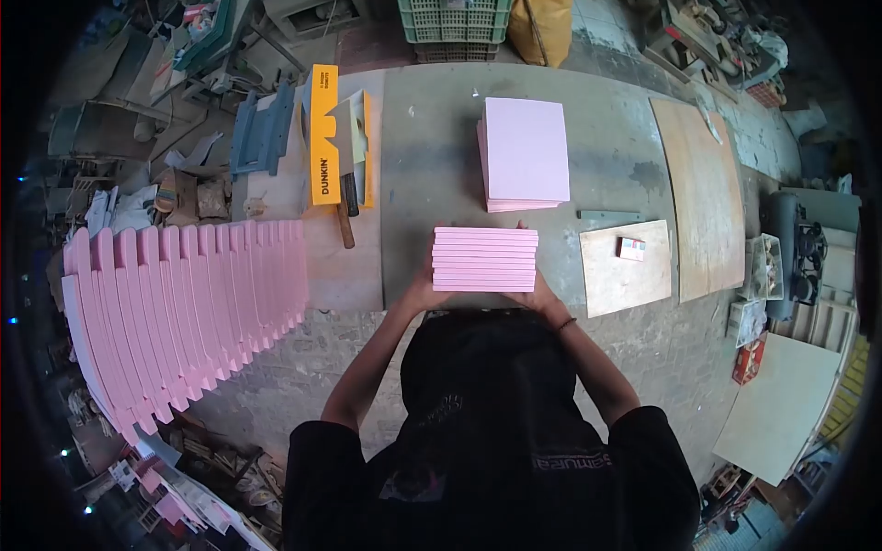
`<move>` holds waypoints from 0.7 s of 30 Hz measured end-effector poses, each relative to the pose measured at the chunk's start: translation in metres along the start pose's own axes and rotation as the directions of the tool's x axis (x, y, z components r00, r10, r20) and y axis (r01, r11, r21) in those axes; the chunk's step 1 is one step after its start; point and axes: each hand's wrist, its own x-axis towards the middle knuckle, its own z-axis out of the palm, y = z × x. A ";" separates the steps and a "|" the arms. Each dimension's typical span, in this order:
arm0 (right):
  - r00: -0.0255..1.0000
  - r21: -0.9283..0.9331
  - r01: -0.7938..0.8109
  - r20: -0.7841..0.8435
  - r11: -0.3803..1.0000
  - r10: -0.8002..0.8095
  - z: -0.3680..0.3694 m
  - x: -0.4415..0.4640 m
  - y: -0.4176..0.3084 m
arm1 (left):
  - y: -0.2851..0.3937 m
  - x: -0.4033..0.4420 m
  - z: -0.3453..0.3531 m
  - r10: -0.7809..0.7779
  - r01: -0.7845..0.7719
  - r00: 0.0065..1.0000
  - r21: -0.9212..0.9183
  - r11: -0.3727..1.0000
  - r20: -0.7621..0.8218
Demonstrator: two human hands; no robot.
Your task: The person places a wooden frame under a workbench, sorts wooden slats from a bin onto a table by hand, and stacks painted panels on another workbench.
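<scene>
A stack of several pink boards (484, 261) stands edge-up near the front edge of the table, between my two hands. My left hand (426, 288) grips its left end, and my right hand (535, 292) grips its right end. Parts of the fingers of both hands are hidden behind the boards. Farther back on the table lies another pile of pink boards (526, 150), apart from the held stack, with a flat face on top.
Left of centre are a yellow Dunkin' box (324, 138), a hammer (345, 220) and blue-grey pieces (260, 133). Many pink slatted pieces (188, 303) stand at left. At right, a small box (631, 248) rests on a light board (625, 286), near a longer board (703, 202).
</scene>
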 end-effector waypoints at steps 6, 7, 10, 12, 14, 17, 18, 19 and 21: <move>0.989 0.052 -0.065 0.133 0.997 0.058 -0.011 0.008 -0.006 | 0.003 0.001 -0.007 0.053 -0.053 0.996 -0.009 0.999 0.069; 0.993 -0.019 -0.001 0.117 1.000 0.003 -0.008 0.006 0.001 | 0.004 -0.001 -0.009 0.052 -0.052 0.995 -0.006 0.999 0.079; 0.991 -0.108 0.042 0.132 0.993 -0.028 -0.005 0.005 0.012 | 0.001 -0.003 -0.011 0.048 -0.050 0.993 0.014 0.999 0.106; 0.985 -0.009 -0.060 0.159 0.998 0.061 -0.007 0.003 0.014 | -0.003 -0.007 -0.010 0.035 -0.039 0.993 0.038 0.999 0.117; 0.959 0.205 -0.242 0.200 0.948 0.202 -0.005 0.003 0.013 | -0.007 -0.009 -0.009 0.023 -0.032 0.991 0.060 0.998 0.134; 0.993 -0.153 0.028 0.114 0.988 -0.011 0.004 -0.001 0.044 | -0.006 -0.002 -0.011 0.007 -0.041 0.950 0.102 0.994 0.312; 0.992 -0.172 0.063 0.119 0.983 -0.043 0.000 0.000 0.044 | -0.006 0.001 -0.012 0.007 -0.059 0.916 0.118 0.991 0.400; 0.989 -0.191 0.098 0.125 0.977 -0.075 -0.005 0.001 0.041 | -0.006 0.005 -0.013 0.000 -0.076 0.879 0.141 0.987 0.477; 0.982 -0.265 0.136 0.162 0.955 -0.095 -0.004 0.004 0.048 | -0.012 0.004 -0.012 0.022 -0.102 0.909 0.171 0.980 0.416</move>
